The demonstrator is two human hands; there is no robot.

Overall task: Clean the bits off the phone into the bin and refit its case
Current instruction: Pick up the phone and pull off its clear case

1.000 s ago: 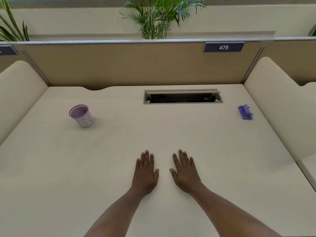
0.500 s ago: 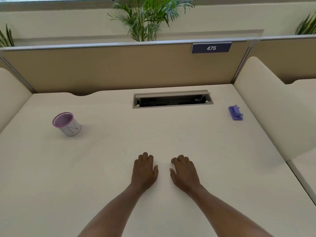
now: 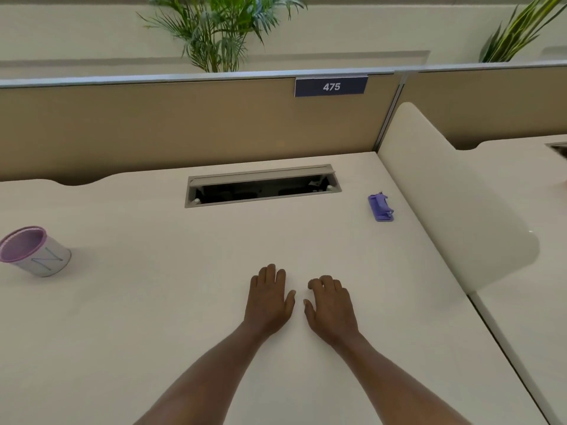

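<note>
- The small purple object (image 3: 380, 207) lies flat on the surface (image 3: 153, 317) at the far right, just beside the rounded cream side divider (image 3: 454, 191); it looks like the phone in its case, but it is too small for me to tell the parts apart.
- The bin (image 3: 34, 251), a little white pot with a purple rim and lining, stands at the far left edge of view, well apart from the purple object.
- My left hand (image 3: 267, 299) rests palm down near the middle of the surface, fingers together and empty.
- My right hand (image 3: 332, 305) lies just beside it, not touching it, fingers curled under a little and holding nothing.
- Both hands are well short of the purple object and the bin.
- Beyond my hands an open cable tray slot (image 3: 262, 185) is cut into the surface.
- Behind it runs a tan partition (image 3: 153, 127) with a blue tag reading 475 (image 3: 331, 86).
- Palm plants (image 3: 217, 29) rise behind the partition.
</note>
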